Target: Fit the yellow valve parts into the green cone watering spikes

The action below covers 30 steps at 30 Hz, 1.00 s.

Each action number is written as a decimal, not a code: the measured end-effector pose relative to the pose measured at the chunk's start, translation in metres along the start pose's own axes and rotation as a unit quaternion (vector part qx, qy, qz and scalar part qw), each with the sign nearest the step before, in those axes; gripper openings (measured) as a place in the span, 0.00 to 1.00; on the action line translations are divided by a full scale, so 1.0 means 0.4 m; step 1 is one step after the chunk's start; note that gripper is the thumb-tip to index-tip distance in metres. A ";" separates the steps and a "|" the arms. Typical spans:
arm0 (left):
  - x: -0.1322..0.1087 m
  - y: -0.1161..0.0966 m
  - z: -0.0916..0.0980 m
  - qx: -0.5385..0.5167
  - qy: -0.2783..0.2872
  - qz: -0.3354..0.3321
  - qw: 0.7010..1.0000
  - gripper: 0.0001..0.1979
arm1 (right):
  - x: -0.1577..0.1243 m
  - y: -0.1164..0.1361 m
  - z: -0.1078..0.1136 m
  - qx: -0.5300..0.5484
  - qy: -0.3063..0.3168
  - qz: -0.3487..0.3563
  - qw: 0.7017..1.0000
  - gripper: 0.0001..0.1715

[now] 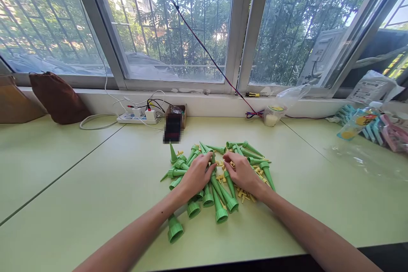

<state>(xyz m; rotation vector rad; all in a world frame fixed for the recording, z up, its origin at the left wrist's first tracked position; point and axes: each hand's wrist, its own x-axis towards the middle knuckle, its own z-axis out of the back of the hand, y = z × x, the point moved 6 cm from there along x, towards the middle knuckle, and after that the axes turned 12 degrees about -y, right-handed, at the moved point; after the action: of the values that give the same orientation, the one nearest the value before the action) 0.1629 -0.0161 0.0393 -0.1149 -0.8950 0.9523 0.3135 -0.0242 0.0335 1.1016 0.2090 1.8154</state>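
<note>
Green plastic cones [220, 212] with ribbed, open collars lie in a loose pile on the pale green table [105, 204]. Small yellow fittings [245, 194] are scattered among them, mostly on the right side. My left hand [199, 172] is over the middle of the pile, its thumb and fingers closed round a green cone [213, 158]. Just to its right, my right hand [241, 171] has its fingertips pinched together above the yellow pieces; whatever lies between them is too small to make out. The two hands are a short distance apart.
Along the windowsill stand a brown bag [59, 97], a power strip [138, 118] with cables, a small box [183, 114] beside a blurred dark object [172, 128], and a plastic cup [271, 115]. A bottle [358, 122] and plastic packaging lie at the far right.
</note>
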 end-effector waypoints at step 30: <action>-0.003 -0.071 0.056 -0.060 -0.121 -0.051 0.990 0.03 | -0.002 -0.007 -0.001 0.003 0.004 -0.027 1.000 0.10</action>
<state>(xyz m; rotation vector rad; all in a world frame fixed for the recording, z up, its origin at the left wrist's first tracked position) 0.1652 -0.0405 0.0660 -0.0568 -1.1714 0.8267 0.3152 -0.0231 0.0313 1.0841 0.2465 1.7722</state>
